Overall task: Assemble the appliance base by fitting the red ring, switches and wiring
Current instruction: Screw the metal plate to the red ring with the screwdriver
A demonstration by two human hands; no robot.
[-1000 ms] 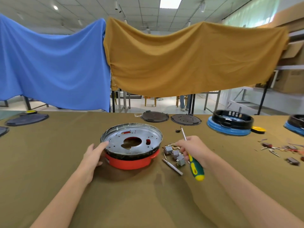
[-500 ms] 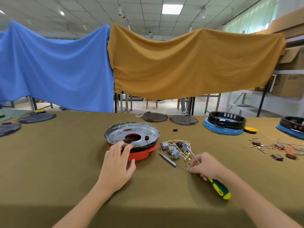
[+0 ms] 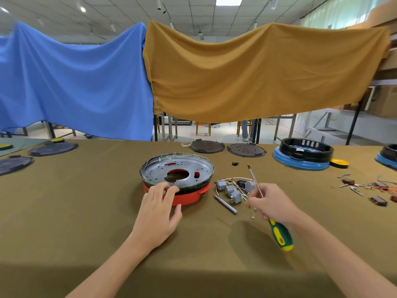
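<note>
A silver metal base pan [image 3: 177, 170] with a black rim sits upside down on the red ring [image 3: 187, 197] in the middle of the table. My left hand [image 3: 158, 214] rests against the near edge of the pan and ring, fingertips on the rim. Right of it lies a bunch of grey switches with pale wiring [image 3: 234, 188]. My right hand [image 3: 272, 203] grips a green-and-yellow-handled screwdriver [image 3: 280, 235] by its shaft, tip pointing up and away, just beside the switches. A small screw [image 3: 253, 216] lies below my right fingers.
A thin metal rod [image 3: 225, 204] lies near the switches. Dark round plates [image 3: 206, 146] and a black base on a blue ring [image 3: 303, 153] stand along the far edge. Loose red wires and parts [image 3: 371, 188] lie at right; more dark plates [image 3: 53, 148] at left.
My left hand moved from the pan's left side to its near edge. My right hand drew back toward me with the screwdriver, then raised its tip upward again.
</note>
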